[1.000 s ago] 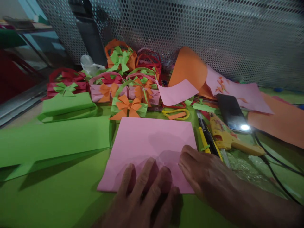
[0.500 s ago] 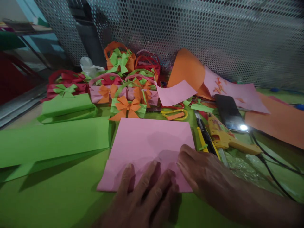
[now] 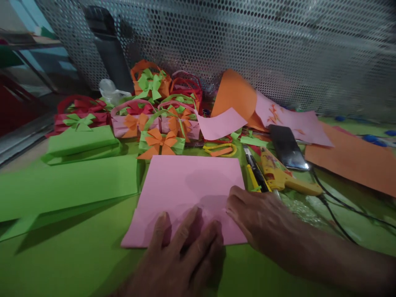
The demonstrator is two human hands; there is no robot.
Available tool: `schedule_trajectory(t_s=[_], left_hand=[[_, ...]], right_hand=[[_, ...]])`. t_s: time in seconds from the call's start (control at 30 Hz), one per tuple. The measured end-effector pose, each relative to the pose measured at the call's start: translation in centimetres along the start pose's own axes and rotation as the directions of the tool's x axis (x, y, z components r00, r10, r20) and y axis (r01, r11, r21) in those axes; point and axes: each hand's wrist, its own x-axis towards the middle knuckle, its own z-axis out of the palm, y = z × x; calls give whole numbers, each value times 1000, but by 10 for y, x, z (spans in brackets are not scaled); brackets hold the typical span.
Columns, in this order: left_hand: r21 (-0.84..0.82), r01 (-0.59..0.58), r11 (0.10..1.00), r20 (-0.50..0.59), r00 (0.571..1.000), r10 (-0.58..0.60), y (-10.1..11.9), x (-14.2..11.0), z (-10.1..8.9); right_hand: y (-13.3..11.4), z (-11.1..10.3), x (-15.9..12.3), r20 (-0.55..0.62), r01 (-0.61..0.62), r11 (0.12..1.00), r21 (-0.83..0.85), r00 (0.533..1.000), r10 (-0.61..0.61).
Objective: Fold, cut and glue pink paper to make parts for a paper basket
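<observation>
A folded sheet of pink paper (image 3: 198, 177) lies flat on the green surface in front of me, with a crease line across its nearer part. My left hand (image 3: 176, 251) rests on its near edge, fingers spread and pressing down. At the paper's right edge is my right hand (image 3: 256, 214), its fingers curled together against the sheet. The right fingertips are partly hidden. Just beyond the right hand lie a black-and-yellow box cutter (image 3: 256, 167) and a yellow glue gun (image 3: 281, 175).
Small paper bags with bows (image 3: 161, 142) crowd the back. Folded green paper (image 3: 71, 177) lies left. Yellow-handled scissors (image 3: 221, 149), a phone (image 3: 287, 146), a black cable (image 3: 337, 222) and orange sheets (image 3: 349, 159) are on the right. A perforated metal panel (image 3: 247, 37) stands behind.
The whole view has shifted slightly, so things appear further left. Both hands keep nearly the same places on the pink paper. The bright spot at the phone's end has dimmed.
</observation>
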Motion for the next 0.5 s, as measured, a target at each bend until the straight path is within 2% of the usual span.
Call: schedule_trajectory(t_s=[0.1,0.2,0.33,0.5], left_hand=[[21,-36,999,-14,999,37,-1,0,2],[5,0,1000,-13,1000,0,-1,-1,5],[-54,18,998,-30,999,-19,1,-2,9],[-73,6,997,-16,1000,-7,0,-2,12]], right_hand=[[4,-4,-4,-39,-5,999,-40,999,4],[10,-5,-8,-60,-41,998,-55,997,38],[23,-10,-13,-75,-94,995,18,993,95],[28,-27,-21,-165,-150,988,47,974,156]])
